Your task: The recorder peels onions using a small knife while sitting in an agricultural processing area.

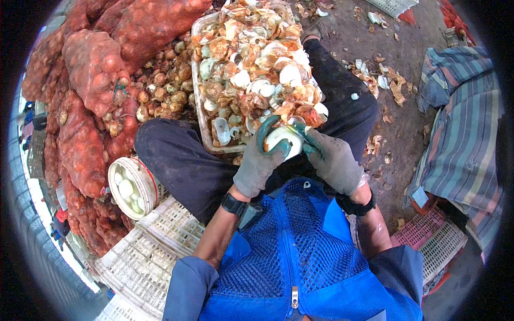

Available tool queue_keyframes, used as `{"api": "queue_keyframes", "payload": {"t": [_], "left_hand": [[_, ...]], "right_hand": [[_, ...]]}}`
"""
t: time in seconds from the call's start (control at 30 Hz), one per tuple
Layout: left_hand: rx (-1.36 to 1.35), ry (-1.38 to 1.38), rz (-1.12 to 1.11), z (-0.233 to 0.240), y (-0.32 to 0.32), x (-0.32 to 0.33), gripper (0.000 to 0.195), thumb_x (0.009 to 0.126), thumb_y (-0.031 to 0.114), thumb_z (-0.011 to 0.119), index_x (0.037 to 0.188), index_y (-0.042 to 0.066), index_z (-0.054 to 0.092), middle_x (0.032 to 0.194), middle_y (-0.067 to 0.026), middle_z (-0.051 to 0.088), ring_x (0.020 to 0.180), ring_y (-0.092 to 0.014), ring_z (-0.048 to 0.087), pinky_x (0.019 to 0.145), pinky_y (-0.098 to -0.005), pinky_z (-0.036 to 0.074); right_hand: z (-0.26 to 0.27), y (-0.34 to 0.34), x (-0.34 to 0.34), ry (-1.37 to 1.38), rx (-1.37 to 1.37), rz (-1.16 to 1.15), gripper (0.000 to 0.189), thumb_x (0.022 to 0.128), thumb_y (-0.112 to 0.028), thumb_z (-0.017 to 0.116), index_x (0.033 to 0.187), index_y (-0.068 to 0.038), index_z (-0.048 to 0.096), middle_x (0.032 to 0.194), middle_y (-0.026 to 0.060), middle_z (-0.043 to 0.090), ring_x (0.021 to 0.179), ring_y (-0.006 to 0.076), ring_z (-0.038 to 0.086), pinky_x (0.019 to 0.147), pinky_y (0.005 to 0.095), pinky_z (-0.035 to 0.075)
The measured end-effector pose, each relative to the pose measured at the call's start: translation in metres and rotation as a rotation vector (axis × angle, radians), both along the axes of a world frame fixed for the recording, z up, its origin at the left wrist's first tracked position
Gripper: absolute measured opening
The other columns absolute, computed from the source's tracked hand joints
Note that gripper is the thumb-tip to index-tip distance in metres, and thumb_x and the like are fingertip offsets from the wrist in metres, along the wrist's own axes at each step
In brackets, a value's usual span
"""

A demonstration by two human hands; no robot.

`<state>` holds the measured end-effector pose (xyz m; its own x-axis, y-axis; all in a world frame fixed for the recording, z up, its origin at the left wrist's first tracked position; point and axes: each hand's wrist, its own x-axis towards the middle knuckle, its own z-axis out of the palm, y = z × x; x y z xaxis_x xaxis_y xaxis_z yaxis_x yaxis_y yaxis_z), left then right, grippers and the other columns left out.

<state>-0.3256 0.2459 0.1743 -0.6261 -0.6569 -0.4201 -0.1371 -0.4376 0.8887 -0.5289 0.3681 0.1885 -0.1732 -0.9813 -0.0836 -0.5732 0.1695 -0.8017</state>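
Note:
My left hand (262, 155), in a grey knit work glove with green coated fingers, is wrapped around a white peeled onion (286, 140). My right hand (332, 157), gloved alike, has its bent fingertips against the onion's right side. Whether a small blade sits within those fingers is hidden. Both hands are above the near edge of a shallow plastic crate (202, 136). Brown onion skins (245, 96) and white onion pieces (241, 79) are heaped in that crate. A clear plastic cup (222, 131) lies on its side in the near left corner.
Red mesh sacks of onions (94, 68) are piled at the left, with loose unpeeled onions (172, 94) beside them. A white bucket (150, 188) holding peeled onions stands by my left knee. White slatted crates (138, 257) are at lower left; a striped cloth (461, 140) hangs at right.

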Motion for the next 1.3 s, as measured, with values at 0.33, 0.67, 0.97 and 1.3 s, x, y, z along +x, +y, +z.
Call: {"api": "queue_keyframes", "payload": {"t": [0.33,0.67,0.97,1.3], "left_hand": [[0.186,0.210,0.088,-0.016,0.014,-0.007,0.068,0.106,0.032,0.078,0.161,0.000,0.052,0.143,-0.0106,0.066,0.128,-0.018,0.066,0.112,-0.0342,0.055],[-0.680,0.039,-0.129,-0.032,0.007,0.010,0.055,0.112,0.022,0.065,0.160,-0.001,0.051,0.152,-0.0189,0.064,0.137,-0.030,0.066,0.116,-0.0425,0.054],[-0.629,0.058,-0.082,-0.027,0.015,0.000,0.051,0.110,0.021,0.067,0.155,-0.001,0.056,0.147,-0.0173,0.066,0.133,-0.029,0.066,0.116,-0.0434,0.052],[-0.709,-0.084,-0.169,-0.036,0.010,0.007,0.047,0.120,0.031,0.048,0.155,0.001,0.057,0.148,-0.0149,0.069,0.130,-0.026,0.070,0.111,-0.0417,0.057]], "right_hand": [[-0.014,-0.007,0.020,-0.369,0.301,-0.291,0.037,0.109,-0.016,0.059,0.142,-0.001,0.065,0.097,0.0230,0.077,0.086,0.0413,0.078,0.080,0.0493,0.060],[0.000,-0.004,0.047,-0.507,0.126,-0.406,0.054,0.112,-0.021,0.059,0.162,-0.003,0.053,0.094,0.0186,0.071,0.081,0.0267,0.071,0.081,0.0417,0.060],[-0.014,-0.010,0.058,-0.184,-0.100,-0.298,0.053,0.106,-0.010,0.067,0.157,0.001,0.055,0.129,0.0338,0.072,0.116,0.0509,0.073,0.097,0.0512,0.061],[-0.016,-0.004,0.037,-0.669,0.196,-0.549,0.054,0.115,-0.033,0.060,0.161,-0.004,0.055,0.087,-0.0010,0.063,0.070,0.0061,0.055,0.065,0.0258,0.050]]}}
